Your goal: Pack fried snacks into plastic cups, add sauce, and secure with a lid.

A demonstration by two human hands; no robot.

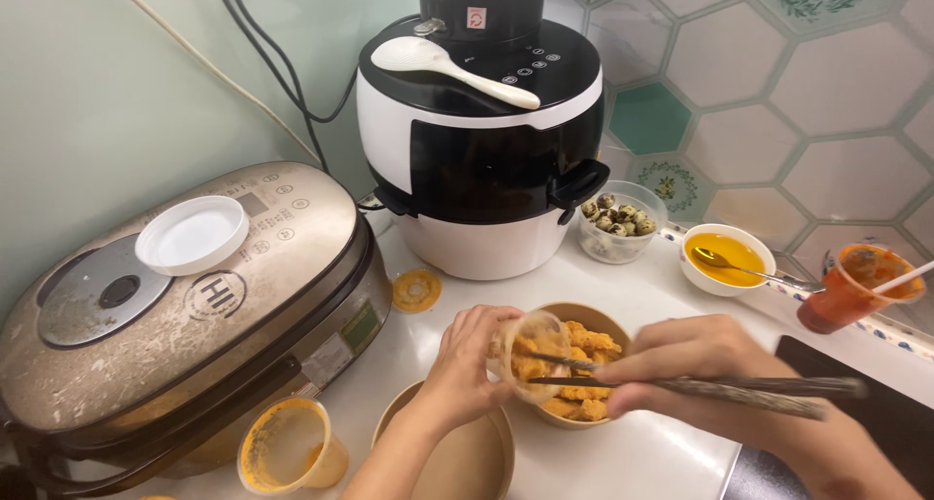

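My left hand (465, 362) grips a small clear plastic cup (530, 356), tipped on its side over a brown paper bowl (574, 315). Inside the bowl lie several orange, saucy fried pieces (589, 342). My right hand (681, 364) holds a pair of dark chopsticks (739, 391) whose tips reach into the mouth of the cup. A second, empty brown paper bowl (467, 456) sits just below my left wrist.
A beige rice cooker (195, 305) with a white lid on top stands at left. A black-and-white cooker (482, 121) bearing a white spoon is behind. Quail eggs in a tub (618, 218), a white bowl of yellow liquid (728, 257), a red sauce cup (844, 288), and an emptied sauce cup (290, 446) surround the bowls.
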